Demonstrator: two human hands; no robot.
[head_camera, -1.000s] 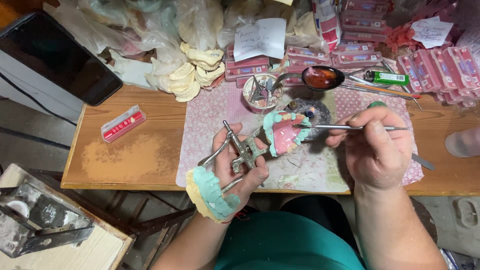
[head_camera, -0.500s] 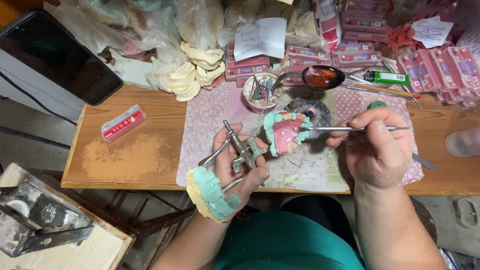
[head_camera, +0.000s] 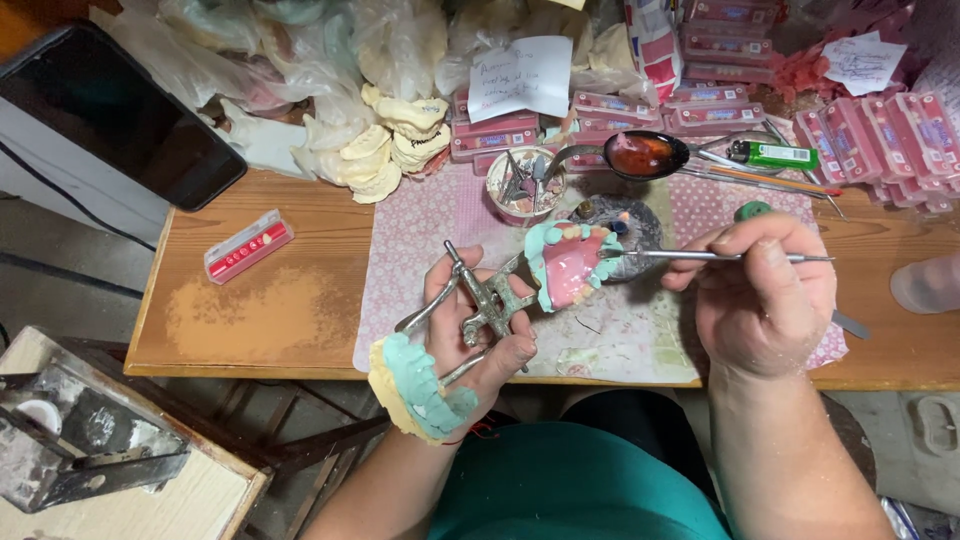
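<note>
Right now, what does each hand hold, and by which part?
Left hand: metal articulator, by its hinged frame. Right hand: thin metal tool, pinched mid-shaft.

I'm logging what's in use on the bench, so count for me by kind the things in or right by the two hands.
Hinged metal frame with dental casts, held in the left hand: 1
Thin metal tool, held in the right hand: 1
Spoon of red wax: 1
Green lighter: 1
Small cup of tools: 1
Total: 5

The metal tool (head_camera: 715, 256) tip perhaps shifted slightly; little else.
</note>
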